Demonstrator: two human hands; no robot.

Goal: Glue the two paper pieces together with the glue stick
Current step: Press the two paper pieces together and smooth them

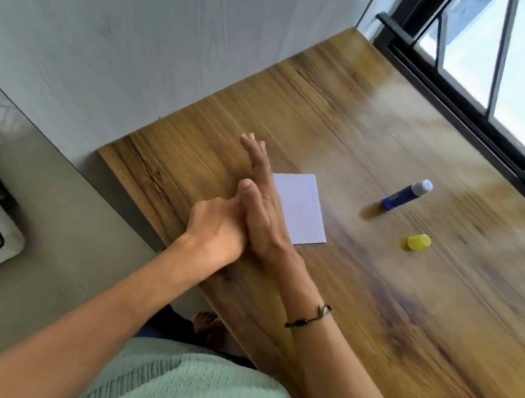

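Paper (301, 207) behind 2 pressed-together hands, fingers straight, empty; uncapped glue stick (407, 194), yellow cap (419, 242) aside.

open wooden table (375, 304), only paper (301, 208), glue stick (406, 195), yellow cap (419, 242) in the way

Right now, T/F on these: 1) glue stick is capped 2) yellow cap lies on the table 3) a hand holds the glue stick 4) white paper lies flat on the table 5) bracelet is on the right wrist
1. False: the glue stick lies uncapped.
2. True: the yellow cap lies on the table, apart from the stick.
3. False: left hand and right hand press together, holding nothing.
4. True: the white paper.
5. True: the bracelet.
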